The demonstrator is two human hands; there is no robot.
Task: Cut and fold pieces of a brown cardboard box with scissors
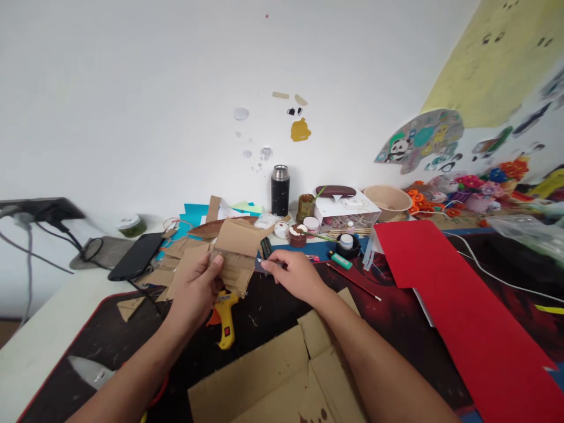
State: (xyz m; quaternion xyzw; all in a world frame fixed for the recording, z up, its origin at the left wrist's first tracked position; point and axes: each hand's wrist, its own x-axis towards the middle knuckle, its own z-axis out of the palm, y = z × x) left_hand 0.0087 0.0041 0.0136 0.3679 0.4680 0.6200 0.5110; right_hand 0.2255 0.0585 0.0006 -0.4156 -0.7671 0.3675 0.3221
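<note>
My left hand point(200, 282) is closed on a small piece of brown cardboard point(240, 235), with the thumb on top. Across the cardboard lies a see-through strip point(235, 261) that looks like a ruler, its left end under my thumb. My right hand point(293, 273) is at the right end of the strip, thumb and forefinger pinched together. Whatever is in that pinch is too small to make out. Just below my left hand, a yellow glue gun point(227, 323) lies on the dark mat. A large cardboard sheet point(264, 376) lies under my right forearm.
Scissors point(90, 371) lie partly under my left forearm. A phone point(136, 257) and cardboard scraps point(176, 264) are at left. A black flask point(280, 191), a white box point(346, 211) and a green lighter point(340, 260) stand or lie behind. Red card point(445, 294) covers the right side.
</note>
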